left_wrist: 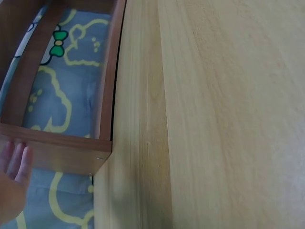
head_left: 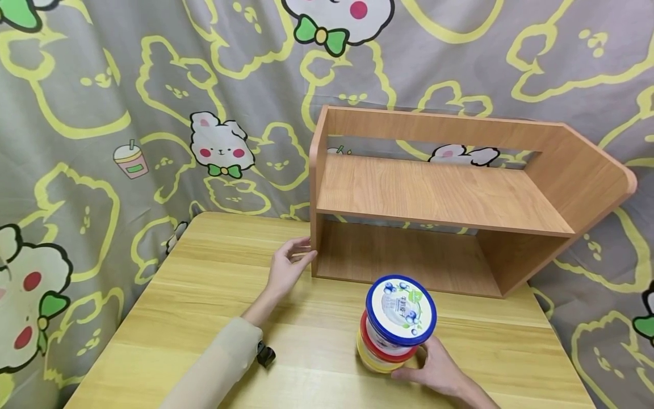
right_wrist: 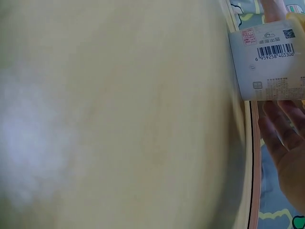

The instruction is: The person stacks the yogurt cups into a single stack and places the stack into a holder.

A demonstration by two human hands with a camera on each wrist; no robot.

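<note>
Three round tubs stand stacked on the table: one with a blue-rimmed blueberry lid (head_left: pixel 401 309) on top, one with a red rim (head_left: pixel 377 347), and a yellow-rimmed one (head_left: pixel 372 361) lowest. My right hand (head_left: pixel 438 370) is at the stack's lower right side, thumb in front; in the right wrist view its fingers lie extended beside a white barcoded tub (right_wrist: pixel 267 62). My left hand (head_left: pixel 287 268) is by the front edge of the wooden shelf's left side panel (head_left: pixel 315 187). The left wrist view shows the left fingers (left_wrist: pixel 23 164) straight against that panel (left_wrist: pixel 62 152).
The two-level wooden shelf (head_left: pixel 444 190) stands at the table's back right, in front of a patterned curtain (head_left: pixel 168 113). A small black object (head_left: pixel 265 354) is by the left sleeve. The wooden table (head_left: pixel 168 318) extends left of the shelf.
</note>
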